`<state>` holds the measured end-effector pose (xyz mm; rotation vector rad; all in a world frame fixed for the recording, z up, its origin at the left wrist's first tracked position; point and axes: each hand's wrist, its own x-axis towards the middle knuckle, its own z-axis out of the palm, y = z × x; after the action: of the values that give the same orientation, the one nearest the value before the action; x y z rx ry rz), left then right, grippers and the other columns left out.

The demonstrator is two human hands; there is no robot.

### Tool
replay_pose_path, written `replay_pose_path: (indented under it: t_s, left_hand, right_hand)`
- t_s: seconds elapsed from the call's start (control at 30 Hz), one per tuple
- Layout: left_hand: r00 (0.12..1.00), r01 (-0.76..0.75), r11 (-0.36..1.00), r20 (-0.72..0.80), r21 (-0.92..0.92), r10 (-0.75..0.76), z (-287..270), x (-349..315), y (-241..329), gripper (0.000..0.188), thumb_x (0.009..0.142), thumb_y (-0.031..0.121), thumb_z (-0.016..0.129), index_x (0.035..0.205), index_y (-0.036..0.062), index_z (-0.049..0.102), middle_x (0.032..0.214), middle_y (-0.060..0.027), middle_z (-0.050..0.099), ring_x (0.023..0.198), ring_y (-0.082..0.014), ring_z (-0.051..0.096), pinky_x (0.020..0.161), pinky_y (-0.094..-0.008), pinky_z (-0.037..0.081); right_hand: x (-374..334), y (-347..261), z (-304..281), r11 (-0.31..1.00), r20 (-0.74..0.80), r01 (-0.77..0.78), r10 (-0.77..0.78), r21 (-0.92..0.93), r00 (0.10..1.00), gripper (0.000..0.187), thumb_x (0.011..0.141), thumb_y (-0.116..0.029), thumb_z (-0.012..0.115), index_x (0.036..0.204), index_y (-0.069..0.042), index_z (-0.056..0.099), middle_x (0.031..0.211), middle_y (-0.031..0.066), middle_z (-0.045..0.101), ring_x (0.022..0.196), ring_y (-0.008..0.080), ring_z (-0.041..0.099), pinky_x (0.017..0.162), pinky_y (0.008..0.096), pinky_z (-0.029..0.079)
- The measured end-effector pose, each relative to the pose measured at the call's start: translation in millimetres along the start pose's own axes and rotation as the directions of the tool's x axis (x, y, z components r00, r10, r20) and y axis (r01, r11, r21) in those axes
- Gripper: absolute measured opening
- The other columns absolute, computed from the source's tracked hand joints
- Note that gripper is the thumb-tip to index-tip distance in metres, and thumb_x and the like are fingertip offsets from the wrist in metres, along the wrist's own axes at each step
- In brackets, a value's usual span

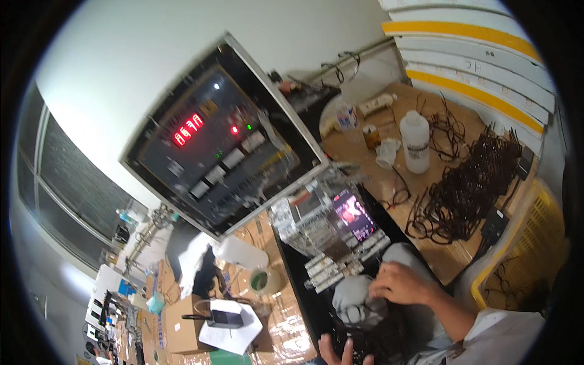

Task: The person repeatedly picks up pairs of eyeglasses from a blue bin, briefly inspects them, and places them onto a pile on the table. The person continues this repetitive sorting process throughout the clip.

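Note:
My right hand (398, 283) reaches in from the lower right, its fingers curled together beside a grey, rounded cloth-like shape (359, 299). Whatever its fingertips hold, if anything, is hidden. At the lower edge my left hand (342, 353) shows only in part, its fingers apart and nothing visible in them. Between the hands lies a dark tangle (380, 334), too dim to name surely. Just beyond is a test fixture (304, 219) with a row of pale blocks and a lit phone-like screen (354, 216), standing on a black mat (301, 292).
A tilted display box (225, 140) with red digits rises behind the fixture. Right of it are a white bottle (415, 143), heaped black cables (465, 188) and a yellow basket (517, 243). To the left sit a tape roll (264, 281), a cardboard box (182, 325) and a black adapter (226, 319).

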<state>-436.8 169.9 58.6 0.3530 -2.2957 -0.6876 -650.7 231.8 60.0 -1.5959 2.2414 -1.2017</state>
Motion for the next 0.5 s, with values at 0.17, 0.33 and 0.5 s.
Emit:
replay_pose_path:
  t_s: [0.17,0.33,0.5]
  left_hand:
    - [0.983,0.112,0.992,0.14,0.062,-0.12,-12,29,-27,0.043,0.071,0.024,0.065,0.11,0.0053,0.061,0.114,-0.0173,0.053,0.109,-0.0379,0.048,0.094,-0.0473,0.038]
    - [0.958,0.209,0.974,0.179,0.088,-0.222,0,50,-36,0.042,0.077,0.026,0.062,0.113,0.0057,0.058,0.113,-0.0161,0.052,0.106,-0.0353,0.048,0.094,-0.0458,0.036]
    - [0.922,0.218,0.973,0.311,0.074,-0.231,1,85,-45,0.036,0.081,0.027,0.06,0.11,0.0051,0.058,0.108,-0.0137,0.054,0.102,-0.033,0.049,0.091,-0.0437,0.037]
  right_hand:
    - [19,-1,-34,0.989,-0.383,-0.085,0.127,0.124,0.915,0.006,0.077,-0.011,0.066,0.079,-0.006,0.067,0.079,0.0055,0.066,0.071,0.024,0.054,0.065,0.0337,0.045]
    - [42,9,-45,0.839,-0.541,0.042,0.31,0.542,0.782,0.017,0.091,-0.015,0.053,0.086,0.002,0.056,0.067,-0.0009,0.049,0.054,0.007,0.043,0.049,0.02,0.032]
    - [97,35,-11,0.673,-0.504,0.211,0.273,0.708,0.82,0.017,0.094,-0.01,0.042,0.081,-0.002,0.049,0.066,-0.0001,0.043,0.056,0.0061,0.036,0.051,0.0214,0.029]
